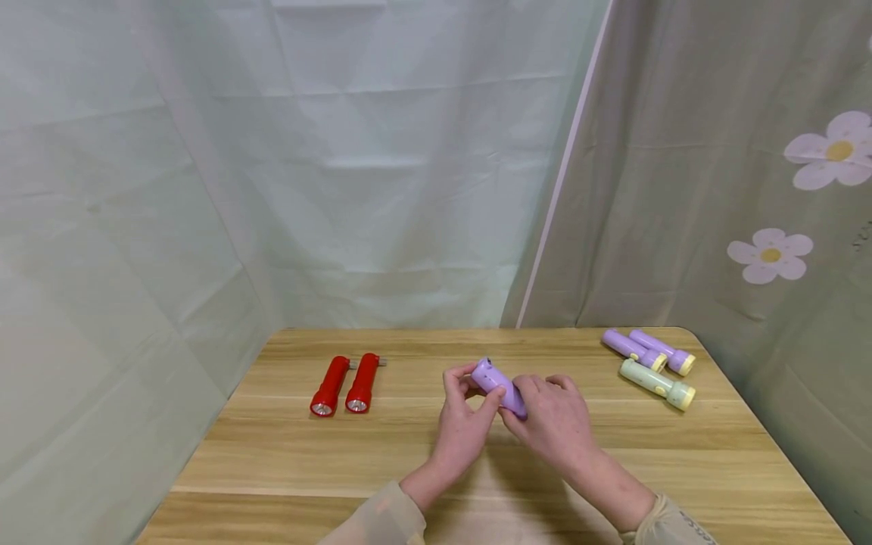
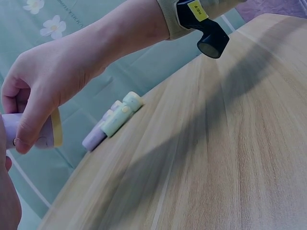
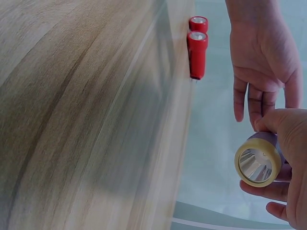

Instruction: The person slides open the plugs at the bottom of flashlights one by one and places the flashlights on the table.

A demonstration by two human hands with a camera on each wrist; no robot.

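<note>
Both hands hold one purple flashlight [image 1: 496, 384] above the middle of the table. My left hand [image 1: 463, 431] pinches its tail end between thumb and fingers. My right hand [image 1: 555, 420] is wrapped round its head end. In the right wrist view the lens and cream rim of the flashlight [image 3: 259, 163] show between the thumb and fingers of my right hand [image 3: 292, 158]. The left wrist view shows the cream rim beyond my right thumb, with my left hand [image 2: 7, 177] only partly visible at the left edge.
Two red flashlights [image 1: 330, 387] [image 1: 363, 384] lie side by side on the left of the wooden table [image 1: 306, 469]. At the back right lie two purple flashlights [image 1: 623, 344] [image 1: 671, 353] and a green one [image 1: 647, 378]. Curtains [image 1: 409, 189] hang behind.
</note>
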